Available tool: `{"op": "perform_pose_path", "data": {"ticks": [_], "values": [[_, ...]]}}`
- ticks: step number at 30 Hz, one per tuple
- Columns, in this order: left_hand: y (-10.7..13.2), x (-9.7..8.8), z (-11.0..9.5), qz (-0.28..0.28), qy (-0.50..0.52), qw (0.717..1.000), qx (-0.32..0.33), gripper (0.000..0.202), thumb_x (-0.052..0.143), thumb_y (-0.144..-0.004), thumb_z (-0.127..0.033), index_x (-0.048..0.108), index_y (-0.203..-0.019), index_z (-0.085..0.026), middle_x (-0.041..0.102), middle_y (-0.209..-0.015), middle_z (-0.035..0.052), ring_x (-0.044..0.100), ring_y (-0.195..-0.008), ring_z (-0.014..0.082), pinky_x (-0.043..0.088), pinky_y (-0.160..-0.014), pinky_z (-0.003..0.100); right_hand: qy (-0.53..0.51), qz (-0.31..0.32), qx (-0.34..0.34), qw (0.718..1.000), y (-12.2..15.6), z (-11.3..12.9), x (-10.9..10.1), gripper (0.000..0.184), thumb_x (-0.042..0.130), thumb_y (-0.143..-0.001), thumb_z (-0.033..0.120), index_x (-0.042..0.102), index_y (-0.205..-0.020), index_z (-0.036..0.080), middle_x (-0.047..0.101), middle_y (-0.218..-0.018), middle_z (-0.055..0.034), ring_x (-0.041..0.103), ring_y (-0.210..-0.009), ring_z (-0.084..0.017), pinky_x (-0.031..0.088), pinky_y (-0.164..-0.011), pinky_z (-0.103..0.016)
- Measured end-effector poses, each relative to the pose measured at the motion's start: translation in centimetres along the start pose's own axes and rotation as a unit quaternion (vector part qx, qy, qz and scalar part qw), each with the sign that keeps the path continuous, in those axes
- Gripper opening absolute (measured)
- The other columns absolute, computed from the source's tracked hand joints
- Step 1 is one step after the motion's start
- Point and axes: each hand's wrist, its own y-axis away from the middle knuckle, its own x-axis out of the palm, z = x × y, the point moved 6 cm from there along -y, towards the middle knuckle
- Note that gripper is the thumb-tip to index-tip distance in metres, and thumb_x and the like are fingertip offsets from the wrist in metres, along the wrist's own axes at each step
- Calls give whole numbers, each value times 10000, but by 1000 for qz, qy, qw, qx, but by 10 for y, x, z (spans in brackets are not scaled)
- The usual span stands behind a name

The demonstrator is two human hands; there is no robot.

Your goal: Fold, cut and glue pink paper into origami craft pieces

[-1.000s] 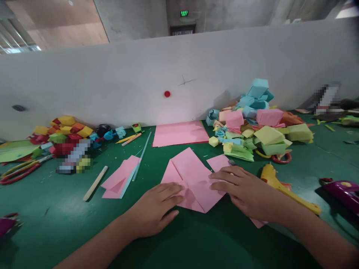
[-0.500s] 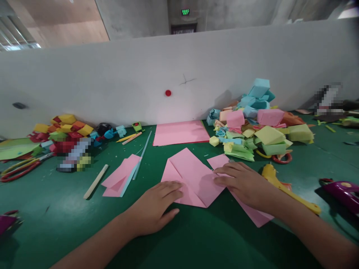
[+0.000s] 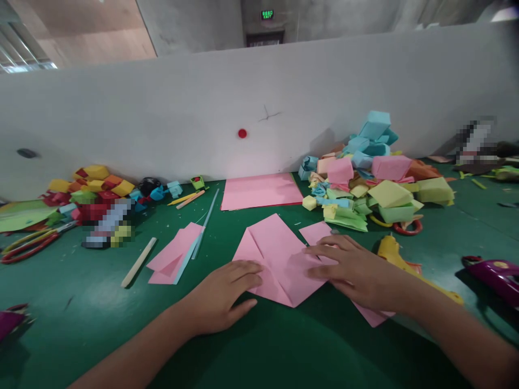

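A folded sheet of pink paper [image 3: 279, 256] lies on the green table between my hands, with a crease and a flap on its left side. My left hand [image 3: 227, 294] rests on its left edge, fingers stretched out and thumb apart. On its right edge lie the fingertips of my right hand [image 3: 352, 270], spread and holding nothing. A second pink paper strip [image 3: 318, 232] runs partly under my right hand, which hides its middle. Further left lie folded pink pieces [image 3: 176, 256] with a light-blue strip [image 3: 205, 224] beside them.
Flat pink sheets [image 3: 261, 192] lie against the white partition [image 3: 162, 119]. Folded paper shapes [image 3: 385, 194] are heaped at right, others [image 3: 97, 181] at left. Scissors [image 3: 36, 243], a wooden stick [image 3: 139, 263], a yellow glue gun [image 3: 393, 254] and a purple tool [image 3: 497, 278] surround the work.
The folded pink paper has turned slightly, its top corner shifting right and its bottom corner left and nearer. My right hand has moved slightly left with it; my left hand stays nearly still.
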Motion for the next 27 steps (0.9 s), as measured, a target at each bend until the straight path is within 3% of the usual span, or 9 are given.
{"op": "perform_pose_path", "data": {"ticks": [3,8,14,20,27], "values": [[0,-2,0,-1,10,1000,7,268,557,-981,-270,594,-1239,-205,575,-1440,120,521,-1344,279,430,-1128,474,-12,0,-23,1000,-1,8,-3,488,490,-944,133,635,-1317,411,558,-1484,24,449,-1331,-317,392,-1085,-629],[1,-9,1,-17,50,999,11,186,559,-968,-239,611,-1143,-205,606,-1391,124,546,-1313,263,454,-1097,431,-65,7,-21,998,0,16,-6,483,413,-1017,201,516,-1468,342,538,-1512,25,422,-1355,-269,443,-1095,-505],[0,-16,1,-41,92,994,33,135,584,-938,-216,625,-1065,-198,644,-1295,137,593,-1239,258,492,-1038,399,-82,-9,-44,996,2,26,-11,541,553,-947,223,514,-1478,321,579,-1475,-2,439,-1354,-275,427,-1100,-477],[0,-17,-5,-69,116,987,86,154,627,-919,-220,618,-1067,-177,667,-1188,147,622,-1163,250,504,-1017,373,-63,-41,-115,990,4,42,-14,440,612,-921,329,622,-1361,318,598,-1444,-35,450,-1323,-307,419,-1048,-492],[-2,-11,-11,-39,71,994,77,199,606,-947,-253,623,-1134,-188,660,-1233,136,614,-1155,257,497,-1022,408,-87,-29,-117,989,1,53,-11,417,638,-857,213,687,-1254,332,649,-1367,3,474,-1268,-287,357,-1064,-493]]}}
